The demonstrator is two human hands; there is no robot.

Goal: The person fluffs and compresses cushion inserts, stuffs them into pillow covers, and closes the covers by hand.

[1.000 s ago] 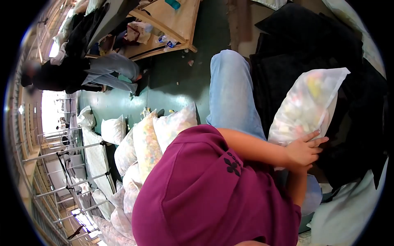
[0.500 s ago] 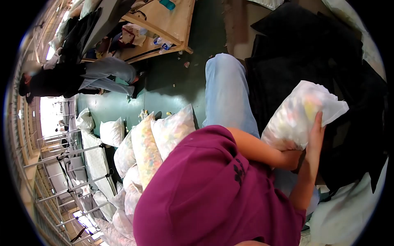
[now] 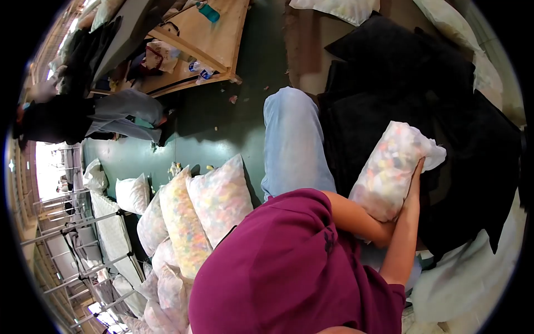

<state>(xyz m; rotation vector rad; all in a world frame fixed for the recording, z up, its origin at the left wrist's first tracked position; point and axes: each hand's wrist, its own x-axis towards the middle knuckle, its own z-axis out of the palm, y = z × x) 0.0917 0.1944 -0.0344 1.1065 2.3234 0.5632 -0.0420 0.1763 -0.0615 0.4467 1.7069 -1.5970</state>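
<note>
Filled translucent bag [image 3: 384, 167], multicolored bits inside – right of center of frame, R hand [image 3: 413, 186] against its side.
Bag tilted, lower end by the forearms, loose top edge flared out past the R hand's fingertips; blk. fabric [image 3: 372, 122] behind and around. R grip: fingers extended along bag's R side; can't tell if pinching. L hand [image 3: 382, 236] mostly hidden at bag's lower end, next to R forearm – grip can't be told. Pale jeans leg [image 3: 292, 139], upper ctr. Stuffed bags w/ similar bits [image 3: 219, 192], ctr. left, piled toward lower left. Wooden desk [image 3: 225, 33], upper left, w/ teal bottle [image 3: 209, 13]. Another person [image 3: 58, 118], dk. top, far left. Pale fabric [image 3: 461, 284], lower right.
</note>
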